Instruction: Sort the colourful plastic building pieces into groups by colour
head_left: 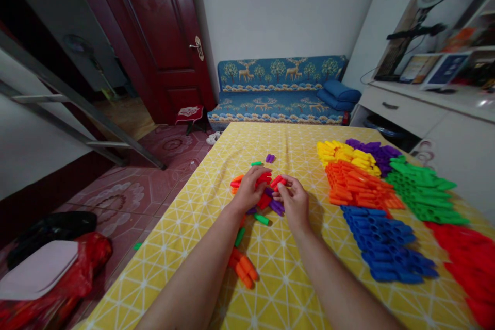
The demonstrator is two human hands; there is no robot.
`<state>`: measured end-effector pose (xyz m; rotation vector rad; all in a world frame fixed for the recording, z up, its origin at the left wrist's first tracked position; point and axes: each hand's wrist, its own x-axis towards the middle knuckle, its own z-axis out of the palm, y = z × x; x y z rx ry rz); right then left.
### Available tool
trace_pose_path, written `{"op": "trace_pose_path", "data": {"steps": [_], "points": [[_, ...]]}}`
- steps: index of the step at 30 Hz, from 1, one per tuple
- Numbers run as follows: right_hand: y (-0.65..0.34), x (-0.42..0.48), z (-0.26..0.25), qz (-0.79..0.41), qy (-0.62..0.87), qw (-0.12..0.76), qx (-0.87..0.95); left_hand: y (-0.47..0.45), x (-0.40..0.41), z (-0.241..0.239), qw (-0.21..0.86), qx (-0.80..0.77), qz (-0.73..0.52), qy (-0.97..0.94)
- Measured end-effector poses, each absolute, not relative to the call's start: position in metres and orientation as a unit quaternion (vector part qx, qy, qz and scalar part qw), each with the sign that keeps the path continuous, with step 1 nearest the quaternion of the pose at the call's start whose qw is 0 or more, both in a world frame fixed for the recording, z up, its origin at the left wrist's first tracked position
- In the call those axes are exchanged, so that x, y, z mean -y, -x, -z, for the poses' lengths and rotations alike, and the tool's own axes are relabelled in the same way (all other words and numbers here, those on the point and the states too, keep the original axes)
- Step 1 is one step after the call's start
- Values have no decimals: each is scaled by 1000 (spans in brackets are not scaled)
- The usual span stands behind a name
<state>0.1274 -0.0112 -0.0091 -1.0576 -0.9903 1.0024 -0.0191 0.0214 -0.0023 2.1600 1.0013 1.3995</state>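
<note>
My right hand (pixel 294 200) pinches a couple of short red plastic tubes (pixel 277 181) between thumb and fingers. Beside it, my left hand (pixel 249 190) curls its fingers around more red tubes (pixel 264 178), just above the table. Under and between both hands lies a small mixed heap, with purple tubes (pixel 277 208) and orange ones partly covered by the left hand. Loose green tubes (pixel 262 219) lie nearer me, and an orange cluster (pixel 244 268) rests by my left forearm. A purple pair (pixel 270 158) lies beyond the hands.
Colour-sorted stacks fill the table's right side: yellow (pixel 346 157), purple (pixel 377 153), orange (pixel 358 185), green (pixel 423 191), blue (pixel 386 245) and red (pixel 469 263). A yellow patterned cloth (pixel 185 247) covers the table. Beyond stands a blue sofa (pixel 270 100); a metal ladder (pixel 112 143) leans left.
</note>
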Motion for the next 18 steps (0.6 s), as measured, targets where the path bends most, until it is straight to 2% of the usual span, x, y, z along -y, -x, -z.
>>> {"op": "trace_pose_path", "data": {"steps": [9,12,18], "points": [[-129,12,7,-429,468,640,433,20,-27,13,355,-363,-569,-646],[-129,13,7,-431,468,630,446,21,-27,11,344,-372,-557,-659],[-127,13,6,-446,454,623,454,21,-25,4,252,-359,-526,-729]]}}
